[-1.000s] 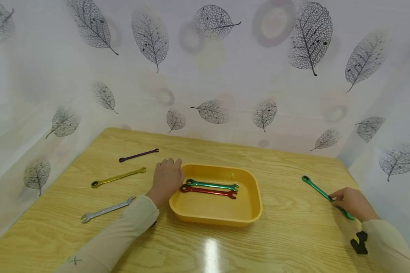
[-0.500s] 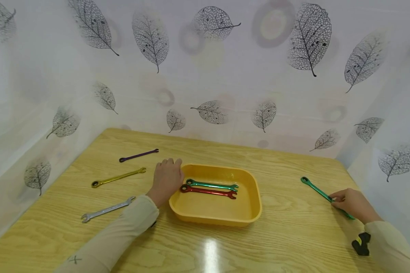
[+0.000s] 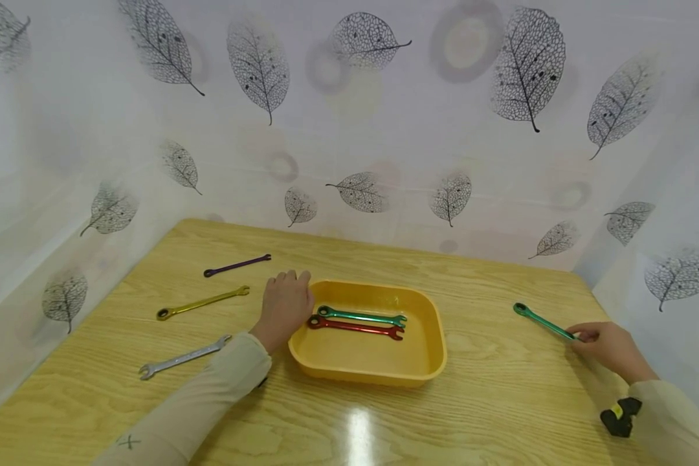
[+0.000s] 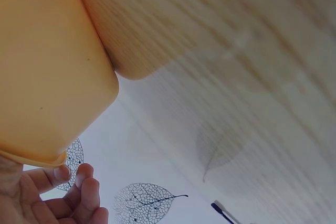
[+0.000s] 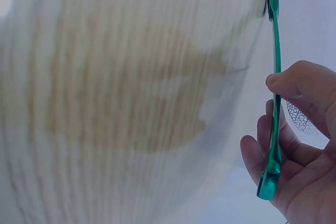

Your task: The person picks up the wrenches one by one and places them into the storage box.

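Note:
My right hand point(image 3: 610, 349) pinches a green combination wrench point(image 3: 543, 320) between thumb and fingers at the table's right side. In the right wrist view the green wrench point(image 5: 277, 51) runs past the thumb, its lower end by the palm. My left hand point(image 3: 285, 304) grips the left rim of a yellow plastic tray point(image 3: 367, 377); the left wrist view has the fingers point(image 4: 86, 195) curled at that rim. Inside the tray, another green wrench point(image 3: 361, 316) lies beside a red wrench point(image 3: 358, 327), both with open ends to the right.
Left of the tray, a purple wrench point(image 3: 237, 266), a yellow wrench point(image 3: 202, 303) and a silver wrench point(image 3: 183, 358) lie spaced apart on the wooden table point(image 3: 472, 414). A leaf-printed white curtain point(image 3: 384, 116) hangs around the back and sides.
My right hand has shifted slightly right and turned, and the near end of the green wrench it holds is now hidden behind the hand. The left hand and tray stay put.

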`<state>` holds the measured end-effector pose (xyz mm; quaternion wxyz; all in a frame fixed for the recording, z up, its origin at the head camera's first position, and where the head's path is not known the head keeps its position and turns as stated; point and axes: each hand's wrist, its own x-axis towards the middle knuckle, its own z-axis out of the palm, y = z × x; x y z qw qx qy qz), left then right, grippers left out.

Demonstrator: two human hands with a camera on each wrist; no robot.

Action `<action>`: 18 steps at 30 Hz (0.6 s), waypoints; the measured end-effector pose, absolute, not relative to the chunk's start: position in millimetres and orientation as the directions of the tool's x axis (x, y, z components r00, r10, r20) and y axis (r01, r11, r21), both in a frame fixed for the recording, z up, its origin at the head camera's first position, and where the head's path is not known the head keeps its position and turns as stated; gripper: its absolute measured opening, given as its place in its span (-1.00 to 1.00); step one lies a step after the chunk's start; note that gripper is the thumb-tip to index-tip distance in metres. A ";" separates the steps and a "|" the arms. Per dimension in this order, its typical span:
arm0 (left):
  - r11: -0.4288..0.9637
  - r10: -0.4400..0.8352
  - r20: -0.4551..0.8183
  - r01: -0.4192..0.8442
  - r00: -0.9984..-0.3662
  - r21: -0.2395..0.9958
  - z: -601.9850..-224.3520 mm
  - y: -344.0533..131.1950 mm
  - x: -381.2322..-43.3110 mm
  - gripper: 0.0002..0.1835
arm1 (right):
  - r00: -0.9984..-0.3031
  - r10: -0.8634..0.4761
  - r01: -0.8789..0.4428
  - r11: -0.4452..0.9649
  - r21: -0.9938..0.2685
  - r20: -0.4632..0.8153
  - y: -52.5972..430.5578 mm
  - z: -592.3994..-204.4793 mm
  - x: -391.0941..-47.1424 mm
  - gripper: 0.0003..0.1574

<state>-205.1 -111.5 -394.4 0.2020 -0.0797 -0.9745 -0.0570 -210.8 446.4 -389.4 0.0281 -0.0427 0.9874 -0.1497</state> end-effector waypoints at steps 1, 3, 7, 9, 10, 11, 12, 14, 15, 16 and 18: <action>0.981 0.133 0.403 0.179 -0.906 0.079 -394.4 -111.4 -204.9 -0.82 | -0.995 -0.090 -0.074 0.950 -0.303 -0.040 446.3 -389.5 -210.3 -0.60; 0.980 0.133 0.402 0.180 -0.906 0.080 -394.3 -111.3 -204.7 -0.83 | -0.996 -0.088 -0.073 0.947 -0.313 -0.033 446.6 -389.4 -209.7 -0.59; 0.980 0.133 0.403 0.180 -0.905 0.082 -393.9 -111.3 -204.3 -0.83 | -0.996 -0.079 -0.063 0.942 -0.331 -0.036 447.5 -389.6 -208.4 -0.57; 0.980 0.133 0.404 0.181 -0.905 0.084 -393.9 -111.5 -204.4 -0.83 | -0.996 -0.077 -0.058 0.937 -0.344 -0.041 448.1 -389.0 -207.9 -0.56; 0.980 0.133 0.404 0.181 -0.905 0.085 -393.9 -111.6 -204.4 -0.82 | -0.996 -0.075 -0.055 0.935 -0.350 -0.044 448.3 -389.0 -207.4 -0.56; 0.980 0.132 0.404 0.182 -0.905 0.086 -394.0 -111.6 -204.4 -0.81 | -0.996 -0.076 -0.054 0.933 -0.356 -0.047 448.5 -388.4 -207.2 -0.55; 0.979 0.132 0.404 0.182 -0.905 0.088 -394.1 -111.6 -204.5 -0.81 | -0.996 -0.076 -0.053 0.931 -0.362 -0.049 448.7 -387.8 -207.1 -0.54; 0.979 0.131 0.405 0.182 -0.905 0.089 -394.4 -111.7 -204.7 -0.80 | -0.996 -0.075 -0.049 0.926 -0.374 -0.056 448.8 -386.9 -206.8 -0.53; 0.979 0.131 0.405 0.182 -0.905 0.090 -394.5 -111.7 -204.8 -0.80 | -0.996 -0.073 -0.045 0.924 -0.380 -0.060 448.8 -386.6 -206.8 -0.52; 0.979 0.131 0.406 0.182 -0.904 0.089 -394.8 -111.8 -205.0 -0.80 | -0.995 -0.070 -0.040 0.921 -0.387 -0.066 448.9 -386.2 -206.8 -0.52; 0.979 0.132 0.408 0.183 -0.903 0.088 -395.1 -111.9 -205.4 -0.81 | -0.995 -0.066 -0.031 0.916 -0.400 -0.073 449.2 -385.9 -206.7 -0.50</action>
